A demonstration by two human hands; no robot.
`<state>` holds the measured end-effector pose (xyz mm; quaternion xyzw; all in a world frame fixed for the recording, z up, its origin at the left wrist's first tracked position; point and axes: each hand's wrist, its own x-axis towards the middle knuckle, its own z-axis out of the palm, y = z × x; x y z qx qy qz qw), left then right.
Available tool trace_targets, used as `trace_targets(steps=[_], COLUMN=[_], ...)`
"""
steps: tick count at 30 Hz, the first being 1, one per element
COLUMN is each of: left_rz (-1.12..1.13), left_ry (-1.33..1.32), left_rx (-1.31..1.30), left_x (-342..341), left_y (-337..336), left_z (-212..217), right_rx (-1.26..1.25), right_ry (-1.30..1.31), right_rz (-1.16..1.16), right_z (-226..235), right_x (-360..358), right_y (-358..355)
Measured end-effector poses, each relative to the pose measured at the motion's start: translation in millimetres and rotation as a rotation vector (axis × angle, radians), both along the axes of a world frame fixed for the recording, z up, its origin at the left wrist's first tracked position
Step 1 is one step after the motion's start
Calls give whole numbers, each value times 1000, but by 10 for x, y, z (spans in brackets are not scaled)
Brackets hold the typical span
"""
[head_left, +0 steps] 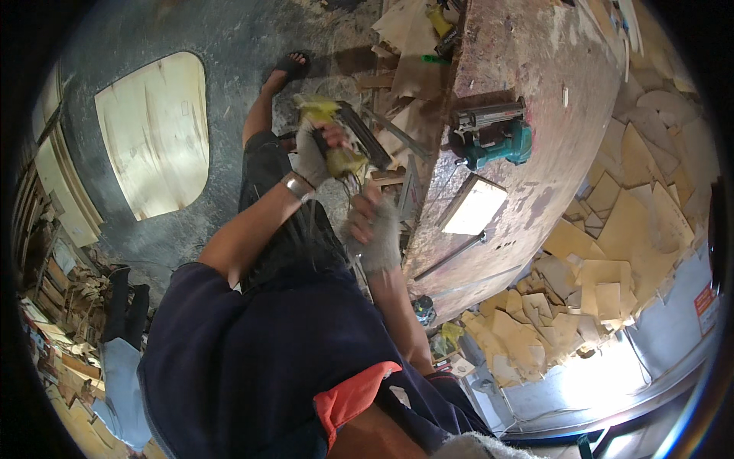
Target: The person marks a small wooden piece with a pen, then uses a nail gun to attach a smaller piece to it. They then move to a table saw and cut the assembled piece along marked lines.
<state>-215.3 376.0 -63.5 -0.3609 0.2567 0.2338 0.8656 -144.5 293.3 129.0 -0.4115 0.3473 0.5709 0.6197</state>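
Gloved in worn grey knit with fingers exposed, your left grip clenches the dark handle of a yellow nail gun at the centre of the frame, its long black magazine slanting toward the surface. Your right grip, in a matching glove, curls just below the tool's lower end; blur hides whether it grasps anything there.

The surface, a reddish-brown, scuffed and flaking slab, curves through the upper right. Near its left edge rest a teal nail gun with a metal magazine, a pale-topped rectangular block and a dark, slender-handled hammer. Angular wood scraps crowd the floor along that edge, between the surface and your nail gun. Thin tan sheet offcuts pile in jagged layers at the right.

At upper left, a pale plywood panel with streaked grain and rounded corners lies on the mottled dark floor. The widest gap in the frame runs between that panel and your sandalled foot; on the other side, your right grip sits near the surface's edge, with less space beside it.
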Motion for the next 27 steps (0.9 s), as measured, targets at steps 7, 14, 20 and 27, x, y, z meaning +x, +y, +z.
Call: trace_targets(steps=[7,14,20,27], left_rz=[-173,-1369,-1037,-1064], left_ry=[315,1007,860,689], left_rx=[681,2004,2470,2501], left_x=[9,377,1192,1961], left_y=[-11,263,456,342], left_z=[-341,-251,-460,-740], right_rx=[-195,-545,-549,-585], right_ry=[-516,-999,-914,-967], right_rz=[58,319,151,209], right_z=[200,-535,-749,-762], right_x=[494,1374,1568,1568], right_y=[-473,-758,-925,-946])
